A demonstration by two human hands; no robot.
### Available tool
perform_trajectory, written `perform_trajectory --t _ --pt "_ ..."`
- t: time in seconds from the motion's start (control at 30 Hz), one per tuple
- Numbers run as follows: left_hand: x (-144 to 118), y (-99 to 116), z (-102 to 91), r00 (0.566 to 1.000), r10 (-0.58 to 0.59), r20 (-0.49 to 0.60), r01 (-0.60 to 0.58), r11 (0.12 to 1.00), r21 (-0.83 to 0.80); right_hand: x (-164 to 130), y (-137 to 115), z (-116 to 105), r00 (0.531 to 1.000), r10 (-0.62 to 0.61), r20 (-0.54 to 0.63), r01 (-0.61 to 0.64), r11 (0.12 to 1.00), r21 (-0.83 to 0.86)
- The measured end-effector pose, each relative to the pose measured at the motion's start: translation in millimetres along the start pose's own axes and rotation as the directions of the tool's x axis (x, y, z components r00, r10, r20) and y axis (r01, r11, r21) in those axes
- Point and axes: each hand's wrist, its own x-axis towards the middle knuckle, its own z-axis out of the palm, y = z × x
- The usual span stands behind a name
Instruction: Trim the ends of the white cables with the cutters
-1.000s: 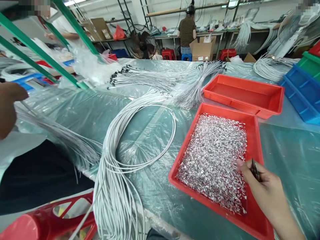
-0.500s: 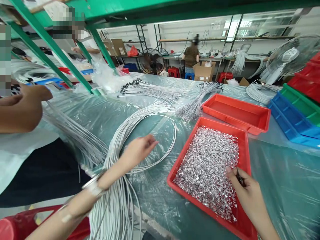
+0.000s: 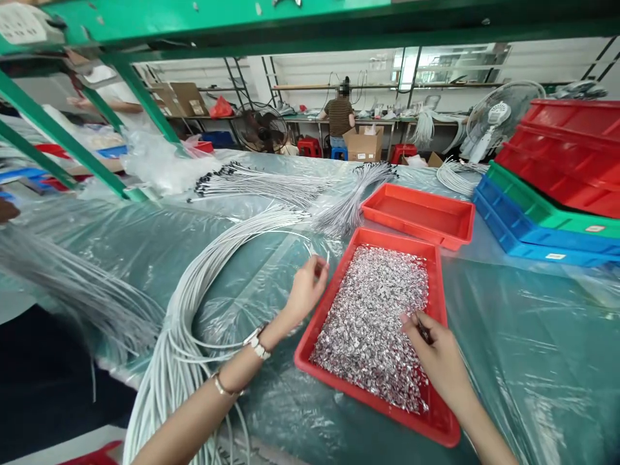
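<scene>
The left hand (image 3: pixel 307 289) has moved right, pinching a white wire end (image 3: pixel 327 256); the right hand (image 3: pixel 433 351) pinches dark tweezers (image 3: pixel 425 333).

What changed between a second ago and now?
The left hand came into view, reached across the white cables and now pinches a cable end by the red tray. The right hand stayed over the metal pieces, holding a thin dark tool.

Left hand (image 3: pixel 305 290) came into view, crossed the cable loop (image 3: pixel 203 290), now pinching a cable end just beside the tray (image 3: pixel 438 423) rim. Right hand (image 3: pixel 436 361) shifted slightly inward over the tray's metal bits (image 3: pixel 372 310).
</scene>
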Motion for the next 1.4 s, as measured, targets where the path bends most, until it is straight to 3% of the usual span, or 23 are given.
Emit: perform_trajectory --t 0.17,0.3,0.5,0.6,0.77,1.0,1.1,1.23,1.4 --pt "-55.5 48.3 5.1 0.982 0.153 0.111 -0.108 0.937 -0.333 -5.5 -6.7 3.2 0.999 -0.008 0.039 0.008 1.0 0.002" --pt "-85.5 63.0 4.7 0.947 0.229 0.224 -0.101 0.878 -0.468 -14.9 -20.0 7.7 0.995 -0.002 0.096 -0.002 0.999 0.034" --pt "-84.4 58.4 15.1 0.91 0.237 0.34 -0.021 0.846 -0.533 -27.8 -31.4 8.2 0.967 0.045 0.25 -0.089 0.981 0.17" --pt "-80.5 56.2 18.9 0.897 0.209 0.388 0.038 0.841 -0.54 -31.0 -29.4 6.8 0.978 0.079 0.194 -0.127 0.961 0.246" --pt "-80.8 52.7 21.8 0.87 0.172 0.462 0.126 0.828 -0.546 -31.8 -28.1 7.1 0.968 0.246 0.05 -0.246 0.894 0.374" --pt "-81.8 56.1 12.1 0.846 0.271 0.459 0.014 0.85 -0.526 -31.5 -33.6 14.1 0.933 0.349 0.091 -0.36 0.884 0.298" --pt "-81.0 59.6 6.8 0.846 0.297 0.444 -0.01 0.84 -0.542 -33.1 -33.0 16.2 0.917 0.386 0.104 -0.398 0.852 0.34" --pt "-80.1 62.9 2.7 0.862 0.348 0.368 -0.08 0.811 -0.58 -37.1 -35.4 19.8 0.91 0.387 0.151 -0.412 0.793 0.448" --pt "-82.1 60.6 3.3 0.909 0.281 0.309 -0.033 0.785 -0.619 -46.8 -45.7 27.1 0.871 0.461 0.168 -0.485 0.755 0.442"
